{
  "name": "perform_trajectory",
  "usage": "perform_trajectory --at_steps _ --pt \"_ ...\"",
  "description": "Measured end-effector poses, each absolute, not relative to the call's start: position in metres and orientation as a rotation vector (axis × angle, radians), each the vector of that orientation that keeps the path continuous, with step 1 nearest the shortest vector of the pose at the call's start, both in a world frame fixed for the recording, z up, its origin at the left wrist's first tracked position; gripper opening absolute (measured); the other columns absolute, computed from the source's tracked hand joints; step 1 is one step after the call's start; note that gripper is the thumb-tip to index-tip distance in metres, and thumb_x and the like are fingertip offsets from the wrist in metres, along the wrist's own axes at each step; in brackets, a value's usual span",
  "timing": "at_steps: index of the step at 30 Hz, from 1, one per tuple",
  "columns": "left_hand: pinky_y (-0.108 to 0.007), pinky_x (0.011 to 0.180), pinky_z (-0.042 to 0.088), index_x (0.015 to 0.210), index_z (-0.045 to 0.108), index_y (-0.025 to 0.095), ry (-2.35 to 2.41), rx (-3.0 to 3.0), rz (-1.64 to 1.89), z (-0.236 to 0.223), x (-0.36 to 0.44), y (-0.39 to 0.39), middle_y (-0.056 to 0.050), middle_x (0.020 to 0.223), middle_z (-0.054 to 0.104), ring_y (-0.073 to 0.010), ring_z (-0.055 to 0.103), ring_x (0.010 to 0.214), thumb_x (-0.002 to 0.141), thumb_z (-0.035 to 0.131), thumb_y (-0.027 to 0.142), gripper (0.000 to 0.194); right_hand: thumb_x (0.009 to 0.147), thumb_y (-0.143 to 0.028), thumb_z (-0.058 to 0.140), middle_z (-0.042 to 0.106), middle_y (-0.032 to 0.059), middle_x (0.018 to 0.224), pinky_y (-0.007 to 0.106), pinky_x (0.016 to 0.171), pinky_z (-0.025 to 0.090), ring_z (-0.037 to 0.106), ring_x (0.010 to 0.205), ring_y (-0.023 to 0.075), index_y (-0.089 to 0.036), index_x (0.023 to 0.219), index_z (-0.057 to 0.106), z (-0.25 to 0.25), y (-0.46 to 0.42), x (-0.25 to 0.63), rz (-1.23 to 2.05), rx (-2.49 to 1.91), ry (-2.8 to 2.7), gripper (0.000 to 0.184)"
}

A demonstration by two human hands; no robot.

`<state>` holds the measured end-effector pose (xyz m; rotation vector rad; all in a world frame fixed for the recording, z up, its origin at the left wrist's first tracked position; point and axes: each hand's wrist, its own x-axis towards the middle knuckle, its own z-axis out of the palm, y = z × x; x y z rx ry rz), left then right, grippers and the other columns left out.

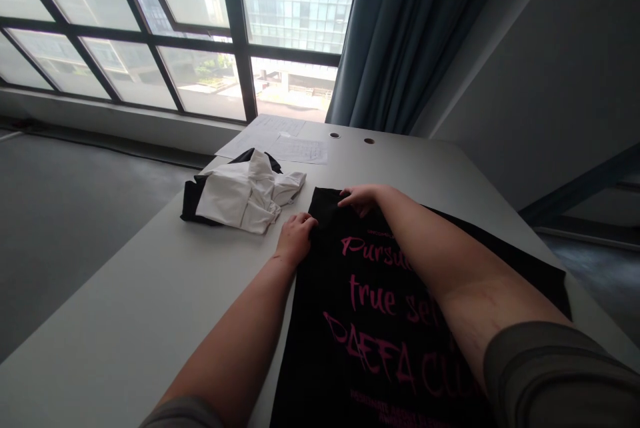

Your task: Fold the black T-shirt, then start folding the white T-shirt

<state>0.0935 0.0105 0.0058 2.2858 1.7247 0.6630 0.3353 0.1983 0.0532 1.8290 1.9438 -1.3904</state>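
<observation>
Left hand (296, 240) pinches flat black cloth (320, 321); right hand (361, 199) touches it, grip unclear; crumpled white fabric (230, 195) nearby

Left hand (296, 239) with fingers (309, 219) curled, right hand (364, 197) angled leftward, both forearms (240, 321) outstretched.

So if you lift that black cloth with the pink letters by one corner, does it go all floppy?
Probably floppy: the black cloth with pink brush-style lettering shows no stiff frame. It may bunch up rather than roll if pushed, since it lies spread flat on the smooth white table. It looks fairly light, with no thick edge showing.
</observation>
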Motion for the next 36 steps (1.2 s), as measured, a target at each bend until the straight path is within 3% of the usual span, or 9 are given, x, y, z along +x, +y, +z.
perform_trajectory --at_steps 2,6,10,13,17,19,22,26,36 --pt "-0.040 0.106 0.048 0.117 0.073 0.026 1.703 2.270 0.665 0.003 0.094 0.012 -0.006 0.127 0.068 -0.0249 0.060 0.118 0.084 0.055 0.003 0.045 0.075 -0.037 0.092 0.067 0.0047 0.104 0.035 0.068 0.067 0.070 0.077 0.0182 -0.029 0.153 0.043 0.051 0.187 0.351 -1.599 1.775 1.974 0.092" --pt "-0.041 0.111 0.047 0.123 0.073 0.026 1.672 2.274 0.669 0.001 0.092 0.013 -0.005 0.131 0.069 -0.0264 0.060 0.122 0.080 0.063 0.011 0.047 0.089 -0.029 0.079 0.068 0.0029 0.103 0.037 0.074 0.068 0.070 0.078 0.0159 -0.030 0.149 0.042 0.049 0.168 0.365 -1.915 1.836 2.030 0.070" --pt "-0.044 0.115 0.045 0.132 0.070 0.028 1.616 2.334 0.558 0.007 0.087 0.009 -0.004 0.142 0.065 -0.0272 0.058 0.130 0.082 0.063 0.013 0.052 0.095 -0.031 0.072 0.067 0.0030 0.093 0.041 0.073 0.067 0.066 0.069 0.0154 -0.024 0.139 0.052 0.047 0.154 0.367 -1.174 2.000 2.195 0.049" --pt "-0.045 0.119 0.040 0.140 0.066 0.030 1.567 2.450 0.479 0.015 0.091 0.002 -0.005 0.154 0.057 -0.0260 0.049 0.142 0.086 0.057 0.008 0.058 0.092 -0.030 0.073 0.068 0.0134 0.117 0.048 0.096 0.060 0.069 0.101 0.0270 -0.020 0.135 0.059 0.044 0.141 0.361 -0.628 1.976 2.362 0.046" --pt "-0.047 0.123 0.034 0.146 0.060 0.021 1.511 2.568 0.304 0.018 0.111 -0.014 -0.011 0.163 0.047 -0.0272 0.042 0.151 0.094 0.050 0.012 0.054 0.103 -0.035 0.055 0.048 0.0167 0.156 0.045 0.124 0.032 0.043 0.145 0.0314 -0.023 0.149 0.054 0.034 0.125 0.334 -0.445 1.918 2.567 0.047" --pt "-0.051 0.125 0.031 0.151 0.055 0.016 1.586 2.538 0.226 0.016 0.125 -0.025 -0.016 0.164 0.044 -0.0305 0.040 0.152 0.099 0.047 0.020 0.052 0.105 -0.043 0.050 0.045 0.0129 0.161 0.042 0.126 0.026 0.037 0.150 0.0290 -0.026 0.152 0.052 0.024 0.120 0.317 -0.441 1.860 2.593 0.050" --pt "-0.058 0.128 0.021 0.156 0.048 0.013 1.701 2.500 0.222 0.006 0.139 -0.045 -0.019 0.168 0.034 -0.0361 0.027 0.158 0.101 0.050 0.033 0.058 0.105 -0.057 0.046 0.031 0.0105 0.171 0.051 0.128 0.018 0.026 0.157 0.0314 -0.030 0.160 0.043 0.008 0.119 0.299 -0.443 1.866 2.538 0.061" --pt "-0.060 0.129 0.019 0.162 0.039 0.023 1.618 2.541 0.281 -0.008 0.141 -0.077 -0.013 0.173 0.024 -0.0357 0.019 0.161 0.101 0.053 0.045 0.067 0.108 -0.060 0.036 0.014 0.0082 0.176 0.057 0.128 0.008 0.012 0.161 0.0315 -0.033 0.166 0.029 -0.007 0.117 0.296 -0.369 1.923 2.504 0.065" --pt "-0.055 0.127 0.030 0.160 0.043 0.028 1.518 2.603 0.327 -0.011 0.103 -0.134 -0.011 0.171 0.031 -0.0326 0.030 0.158 0.101 0.055 0.047 0.063 0.108 -0.039 0.041 0.049 0.0132 0.159 0.046 0.127 0.021 0.040 0.148 0.0263 -0.018 0.149 0.057 -0.004 0.089 0.309 -0.230 2.000 2.752 0.049"
